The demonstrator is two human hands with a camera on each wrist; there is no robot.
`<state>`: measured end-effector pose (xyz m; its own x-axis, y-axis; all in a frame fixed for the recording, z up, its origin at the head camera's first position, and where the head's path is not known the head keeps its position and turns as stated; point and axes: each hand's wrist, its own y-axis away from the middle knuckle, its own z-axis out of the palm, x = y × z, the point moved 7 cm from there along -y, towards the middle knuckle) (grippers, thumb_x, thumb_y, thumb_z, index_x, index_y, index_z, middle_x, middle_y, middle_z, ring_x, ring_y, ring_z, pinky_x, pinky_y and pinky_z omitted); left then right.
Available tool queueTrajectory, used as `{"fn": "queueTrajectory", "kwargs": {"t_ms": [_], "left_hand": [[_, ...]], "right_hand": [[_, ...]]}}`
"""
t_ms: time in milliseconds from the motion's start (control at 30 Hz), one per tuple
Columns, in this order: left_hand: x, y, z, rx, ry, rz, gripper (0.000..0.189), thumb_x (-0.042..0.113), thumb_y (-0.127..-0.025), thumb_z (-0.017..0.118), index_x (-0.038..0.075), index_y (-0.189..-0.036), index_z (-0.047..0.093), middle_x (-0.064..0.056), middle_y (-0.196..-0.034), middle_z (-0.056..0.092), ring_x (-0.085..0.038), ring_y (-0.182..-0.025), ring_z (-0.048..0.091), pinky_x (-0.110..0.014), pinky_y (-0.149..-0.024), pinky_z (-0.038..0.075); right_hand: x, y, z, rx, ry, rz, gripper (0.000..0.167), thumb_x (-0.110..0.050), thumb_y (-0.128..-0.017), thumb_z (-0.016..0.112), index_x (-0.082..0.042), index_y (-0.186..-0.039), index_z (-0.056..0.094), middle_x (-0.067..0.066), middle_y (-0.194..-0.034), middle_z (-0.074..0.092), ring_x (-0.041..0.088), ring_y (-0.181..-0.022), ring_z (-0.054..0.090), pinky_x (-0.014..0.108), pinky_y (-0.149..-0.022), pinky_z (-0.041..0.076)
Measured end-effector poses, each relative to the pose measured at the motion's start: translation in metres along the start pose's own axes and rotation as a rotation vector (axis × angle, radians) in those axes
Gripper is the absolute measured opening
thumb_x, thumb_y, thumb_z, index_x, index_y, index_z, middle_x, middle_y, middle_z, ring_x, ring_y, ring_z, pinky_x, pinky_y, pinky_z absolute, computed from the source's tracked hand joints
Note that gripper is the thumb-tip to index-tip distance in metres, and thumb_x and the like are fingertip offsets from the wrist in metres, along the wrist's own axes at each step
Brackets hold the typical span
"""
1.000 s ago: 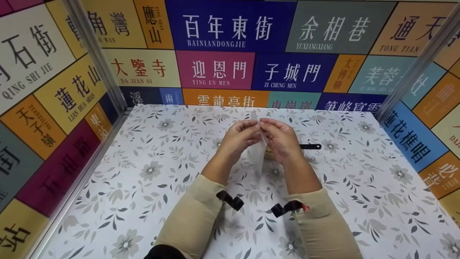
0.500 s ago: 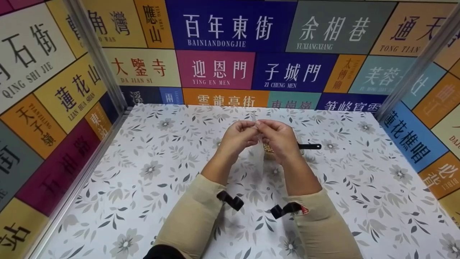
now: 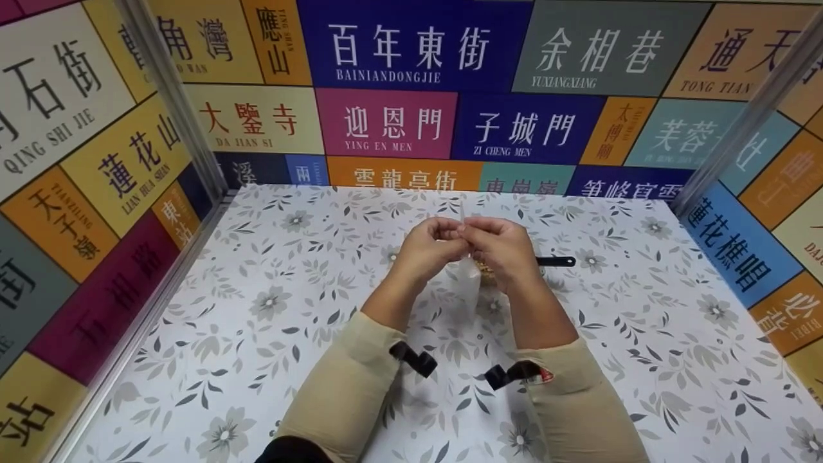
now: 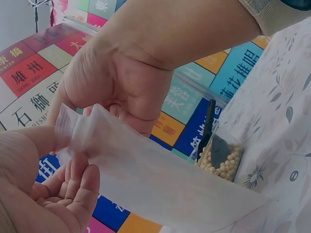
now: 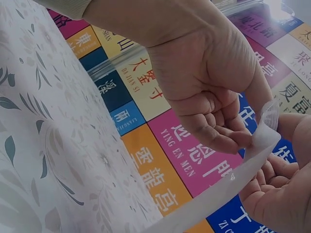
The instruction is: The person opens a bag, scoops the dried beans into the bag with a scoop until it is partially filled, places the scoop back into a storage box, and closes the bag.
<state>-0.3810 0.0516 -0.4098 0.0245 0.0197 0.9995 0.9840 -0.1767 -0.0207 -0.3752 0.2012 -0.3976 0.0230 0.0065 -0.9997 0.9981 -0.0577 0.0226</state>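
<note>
A translucent zip bag [image 3: 464, 289] hangs upright between both hands over the table. My left hand [image 3: 424, 251] pinches one side of its top edge, thumb against fingers. My right hand [image 3: 505, 254] pinches the same edge right beside it, the fingertips of both hands meeting. In the left wrist view the bag [image 4: 160, 179] looks flat, with nothing visible inside, and its ribbed zip strip [image 4: 68, 124] shows between the fingers. Behind my right hand stands a clear box of pale yellow beans [image 4: 226, 165], mostly hidden in the head view.
A black handle [image 3: 558, 262] sticks out to the right from the bean box; its dark scoop [image 4: 220, 149] rests among the beans. The table [image 3: 257, 360] wears a flowered cover. Panels with coloured street-name signs [image 3: 411, 48] enclose its back and sides.
Both hands stay nearly in place at the bag's top edge, their fingers shifting slightly. The bag has swung a little and turned more of its face toward the head camera.
</note>
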Motion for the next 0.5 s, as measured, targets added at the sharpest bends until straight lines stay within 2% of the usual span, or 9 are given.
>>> {"fn": "queueTrajectory", "kwargs": {"t_ms": [233, 400, 500], "left_hand": [[0.0003, 0.0003, -0.0019, -0.051, 0.017, -0.005, 0.037, 0.020, -0.087, 0.088, 0.012, -0.120, 0.071, -0.003, -0.103, 0.070, -0.016, -0.095, 0.068, -0.030, -0.086, 0.065], [-0.0004, -0.0008, -0.0008, -0.087, 0.072, -0.018, 0.035, 0.018, -0.092, 0.084, 0.010, -0.124, 0.072, -0.004, -0.109, 0.072, -0.015, -0.095, 0.070, -0.031, -0.089, 0.065], [-0.0008, -0.0008, -0.0004, -0.086, 0.083, -0.029, 0.032, 0.020, -0.096, 0.079, 0.009, -0.126, 0.074, -0.005, -0.114, 0.074, -0.015, -0.094, 0.071, -0.030, -0.089, 0.065]], "right_hand": [[0.0019, -0.0021, -0.0017, -0.034, -0.057, 0.028, 0.042, -0.014, -0.098, 0.078, 0.007, -0.134, 0.069, -0.003, -0.099, 0.077, 0.007, -0.079, 0.070, 0.019, -0.073, 0.061], [0.0041, -0.0034, -0.0053, -0.013, -0.022, 0.054, 0.037, -0.018, -0.100, 0.077, -0.001, -0.132, 0.072, -0.004, -0.099, 0.076, 0.007, -0.079, 0.069, 0.020, -0.072, 0.061], [0.0063, -0.0038, -0.0069, 0.003, -0.027, 0.072, 0.034, -0.020, -0.100, 0.077, -0.003, -0.130, 0.074, -0.001, -0.099, 0.076, 0.009, -0.083, 0.069, 0.022, -0.074, 0.061]]}}
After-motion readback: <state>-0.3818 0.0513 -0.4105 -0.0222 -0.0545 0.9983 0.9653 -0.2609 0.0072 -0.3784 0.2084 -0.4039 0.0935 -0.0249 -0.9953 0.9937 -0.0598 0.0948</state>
